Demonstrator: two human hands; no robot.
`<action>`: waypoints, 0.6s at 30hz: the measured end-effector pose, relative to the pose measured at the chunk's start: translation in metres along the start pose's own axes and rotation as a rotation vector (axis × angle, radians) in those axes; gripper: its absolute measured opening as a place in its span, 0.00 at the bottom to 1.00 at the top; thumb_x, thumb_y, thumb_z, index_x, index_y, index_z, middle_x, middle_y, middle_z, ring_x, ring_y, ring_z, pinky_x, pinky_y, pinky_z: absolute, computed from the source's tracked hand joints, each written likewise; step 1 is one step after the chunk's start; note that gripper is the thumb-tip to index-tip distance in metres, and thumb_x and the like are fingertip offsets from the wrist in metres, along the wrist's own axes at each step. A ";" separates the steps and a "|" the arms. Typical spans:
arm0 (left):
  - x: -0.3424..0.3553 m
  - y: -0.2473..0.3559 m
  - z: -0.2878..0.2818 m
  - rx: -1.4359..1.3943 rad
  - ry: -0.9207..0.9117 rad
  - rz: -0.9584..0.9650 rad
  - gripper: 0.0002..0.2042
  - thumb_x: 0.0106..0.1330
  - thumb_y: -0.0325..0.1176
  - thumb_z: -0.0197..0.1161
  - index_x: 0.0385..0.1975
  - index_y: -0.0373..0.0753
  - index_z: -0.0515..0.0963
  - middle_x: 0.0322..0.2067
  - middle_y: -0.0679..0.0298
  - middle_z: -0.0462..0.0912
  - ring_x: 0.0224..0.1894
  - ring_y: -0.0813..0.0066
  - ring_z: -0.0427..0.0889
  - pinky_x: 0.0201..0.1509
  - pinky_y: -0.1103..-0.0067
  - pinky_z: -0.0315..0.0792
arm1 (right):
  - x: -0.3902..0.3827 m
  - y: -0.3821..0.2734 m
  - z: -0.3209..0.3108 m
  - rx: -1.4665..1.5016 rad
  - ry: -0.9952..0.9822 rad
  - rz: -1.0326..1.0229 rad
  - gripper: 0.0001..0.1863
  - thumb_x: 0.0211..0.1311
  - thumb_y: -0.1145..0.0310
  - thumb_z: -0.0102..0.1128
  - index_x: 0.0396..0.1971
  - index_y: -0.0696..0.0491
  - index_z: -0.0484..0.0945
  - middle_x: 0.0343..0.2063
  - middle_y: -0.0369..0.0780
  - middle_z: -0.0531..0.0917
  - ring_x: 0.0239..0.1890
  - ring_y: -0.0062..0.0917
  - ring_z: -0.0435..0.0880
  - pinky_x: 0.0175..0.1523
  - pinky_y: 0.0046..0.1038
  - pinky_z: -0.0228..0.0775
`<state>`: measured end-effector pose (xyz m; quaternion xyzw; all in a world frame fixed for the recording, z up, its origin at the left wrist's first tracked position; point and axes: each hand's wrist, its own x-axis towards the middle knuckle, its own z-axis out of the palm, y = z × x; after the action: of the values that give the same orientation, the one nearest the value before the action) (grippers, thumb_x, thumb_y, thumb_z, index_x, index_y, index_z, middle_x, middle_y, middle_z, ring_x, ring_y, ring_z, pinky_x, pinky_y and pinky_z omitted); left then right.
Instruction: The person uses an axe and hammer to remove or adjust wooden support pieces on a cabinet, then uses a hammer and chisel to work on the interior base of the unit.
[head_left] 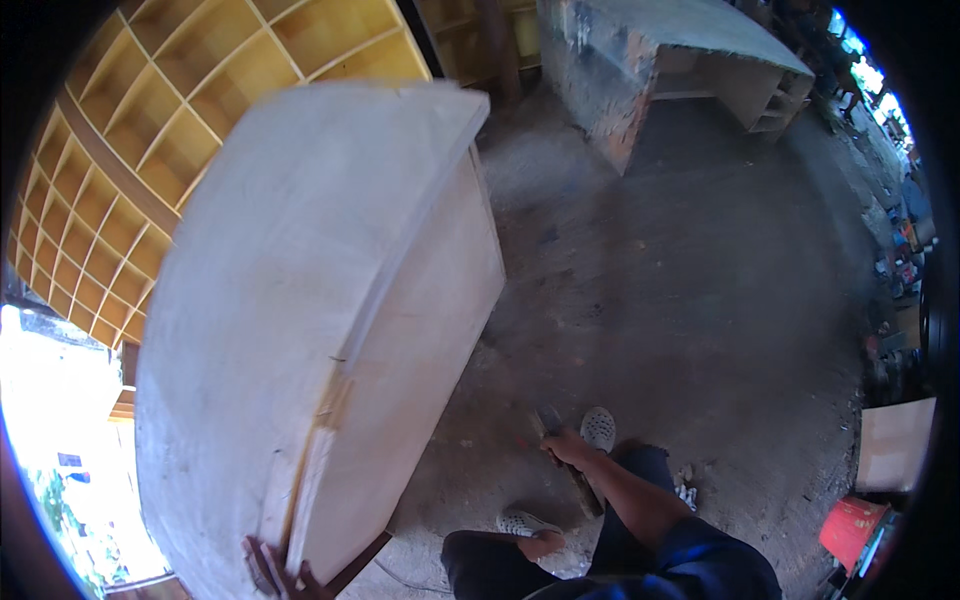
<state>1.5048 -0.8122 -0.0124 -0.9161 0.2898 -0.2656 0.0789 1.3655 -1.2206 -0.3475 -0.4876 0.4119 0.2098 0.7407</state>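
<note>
A large whitish panel (250, 300) stands tilted at the left, with a raised strip along it and a bare yellowish patch on that strip. My left hand (285, 570) grips the strip at the panel's bottom edge, fingers spread around it. My right hand (565, 450) is closed on a long hand tool (585, 495) with a dark shaft and greyish upper end, held low over the floor beside my legs. The tool's exact kind is unclear. My feet in light perforated clogs (598, 428) show below.
Yellow compartmented shelving (200, 60) rises behind the panel. A weathered grey cabinet with open shelves (710, 50) stands ahead on the dusty concrete floor (680, 300). Clutter, a pale board (895, 445) and a red bucket (848, 530) line the right. A bright opening is at the left.
</note>
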 end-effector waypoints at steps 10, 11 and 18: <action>-0.025 -0.016 0.029 0.021 0.231 -0.127 0.25 0.77 0.41 0.47 0.69 0.35 0.63 0.66 0.45 0.67 0.68 0.48 0.65 0.70 0.57 0.61 | 0.064 0.003 0.036 0.050 -0.076 -0.291 0.07 0.62 0.73 0.61 0.26 0.58 0.74 0.17 0.39 0.77 0.17 0.26 0.78 0.25 0.33 0.70; -0.030 -0.017 0.031 -0.002 0.251 -0.170 0.25 0.77 0.40 0.47 0.69 0.35 0.63 0.66 0.45 0.67 0.68 0.48 0.65 0.70 0.58 0.61 | 0.064 0.005 0.042 0.174 -0.105 -0.365 0.05 0.62 0.74 0.60 0.29 0.58 0.74 0.17 0.38 0.76 0.18 0.25 0.77 0.26 0.32 0.70; -0.014 -0.021 0.036 0.081 0.263 -0.299 0.24 0.77 0.39 0.47 0.69 0.38 0.65 0.65 0.51 0.71 0.66 0.52 0.68 0.69 0.57 0.63 | 0.054 0.023 0.071 0.134 -0.034 -0.396 0.08 0.63 0.73 0.60 0.26 0.58 0.72 0.19 0.38 0.76 0.19 0.26 0.78 0.24 0.31 0.70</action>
<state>1.5241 -0.7872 -0.0429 -0.9025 0.1473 -0.4029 0.0369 1.4086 -1.1523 -0.3905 -0.5049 0.3084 0.0404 0.8052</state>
